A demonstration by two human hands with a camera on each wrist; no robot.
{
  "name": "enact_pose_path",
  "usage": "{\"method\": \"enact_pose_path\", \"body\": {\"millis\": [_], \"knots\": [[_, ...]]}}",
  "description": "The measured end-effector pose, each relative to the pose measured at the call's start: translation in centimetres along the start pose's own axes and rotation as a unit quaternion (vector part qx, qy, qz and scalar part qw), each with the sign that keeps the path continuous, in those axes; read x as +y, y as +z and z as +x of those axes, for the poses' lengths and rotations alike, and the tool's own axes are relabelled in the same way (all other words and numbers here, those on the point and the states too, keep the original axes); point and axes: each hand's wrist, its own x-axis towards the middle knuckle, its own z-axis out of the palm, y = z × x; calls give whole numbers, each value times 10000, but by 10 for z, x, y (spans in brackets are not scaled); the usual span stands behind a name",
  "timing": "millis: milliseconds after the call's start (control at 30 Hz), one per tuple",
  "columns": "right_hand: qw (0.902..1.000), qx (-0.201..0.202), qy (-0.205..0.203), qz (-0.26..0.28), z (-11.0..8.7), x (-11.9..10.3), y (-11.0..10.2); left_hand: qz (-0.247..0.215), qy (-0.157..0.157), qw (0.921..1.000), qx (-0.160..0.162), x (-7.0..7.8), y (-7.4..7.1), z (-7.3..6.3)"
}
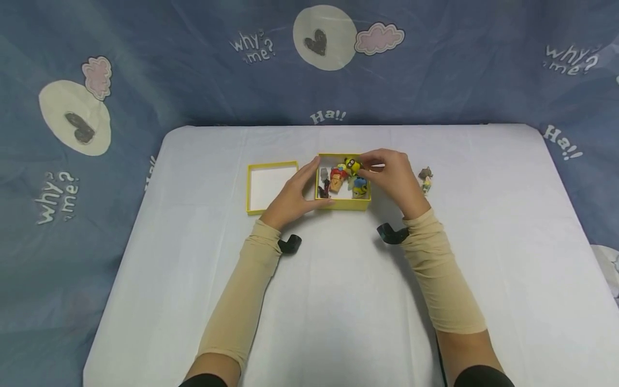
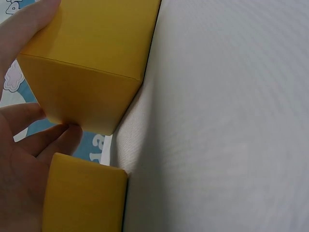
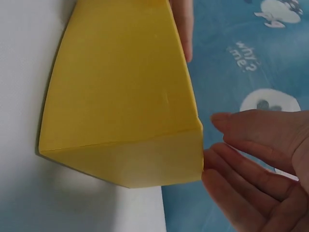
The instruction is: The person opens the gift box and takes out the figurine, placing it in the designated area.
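In the head view a shallow yellow box (image 1: 345, 205) with a white inside holds several small toy figures. My left hand (image 1: 296, 194) grips its left end, thumb along the front wall and fingers toward the back corner. A yellow-and-black figurine (image 1: 352, 165) lies at the box's back right, right by the fingertips of my right hand (image 1: 390, 174). In the right wrist view thumb and fingers stand apart at the rim, with nothing showing between them. Also inside are a red-and-tan figurine (image 1: 337, 178), a yellow-and-blue figurine (image 1: 359, 186) and a dark figurine (image 1: 324, 189).
Left of the box lies the yellow-edged lid (image 1: 249, 189), its white inside facing up; it stands close by my left hand. A small brown-and-yellow figurine (image 1: 426, 180) lies on the white table (image 1: 338, 301) beyond my right wrist. Patterned blue cloth (image 1: 203, 70) hangs behind the table.
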Motion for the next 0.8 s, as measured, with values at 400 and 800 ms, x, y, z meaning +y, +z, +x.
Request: {"method": "enact_pose_path", "body": {"millis": [400,800], "knots": [[9956,-42,-140,-922,11,-14,5,-103,-87,9999,-7,1,0,0],[9813,-190,-338,-1886,21,-24,16,-111,-12,9999,3,1,0,-1]]}}
